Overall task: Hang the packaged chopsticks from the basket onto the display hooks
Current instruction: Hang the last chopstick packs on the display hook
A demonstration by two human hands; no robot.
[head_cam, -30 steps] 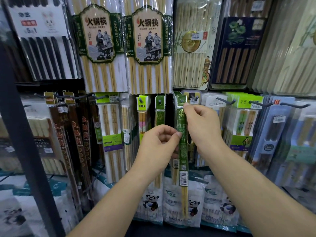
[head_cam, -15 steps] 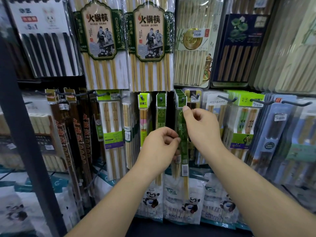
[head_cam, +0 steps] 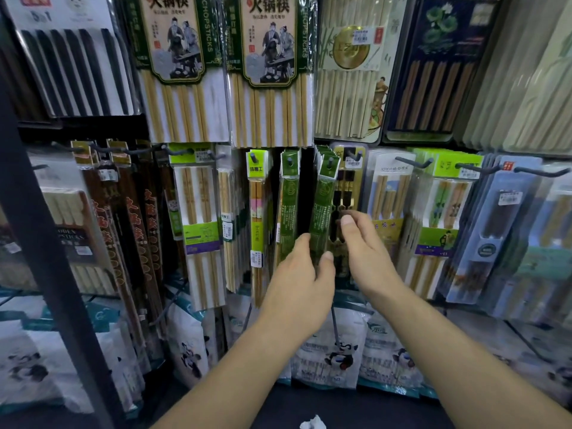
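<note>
Item: green chopstick pack (head_cam: 322, 209), a long narrow film sleeve with a card header.
Location: it hangs by its header hole on a display hook (head_cam: 330, 161), at the front of a row of like packs on the middle tier. The lower end is angled slightly left.
Basket: not in view.
Left hand (head_cam: 301, 280): the thumb is across the front of the lower sleeve and the fingers (head_cam: 305, 239) are at its left edge, a light pinch.
Right hand (head_cam: 368, 252): the fingers are spread and relaxed and hold nothing. It is just beside the pack on the right, apparently clear of it.
Weight: judged light; one hand should carry it.
Stiffness: the sticks inside should keep the length rigid. The header tab is thin card and likely bends or tears at the hole.
Surface: glossy film, probably slick, so a flat pinch suits better than a fingertip hold.
Recommended hold: mid-sleeve to steady it, and the header edges just beside the hole for threading.
Risk: a pull from the bottom end could lever the tab off the hook.
Neighbours: a second green pack (head_cam: 289, 205) hangs near on the left, on its own hook.
</note>
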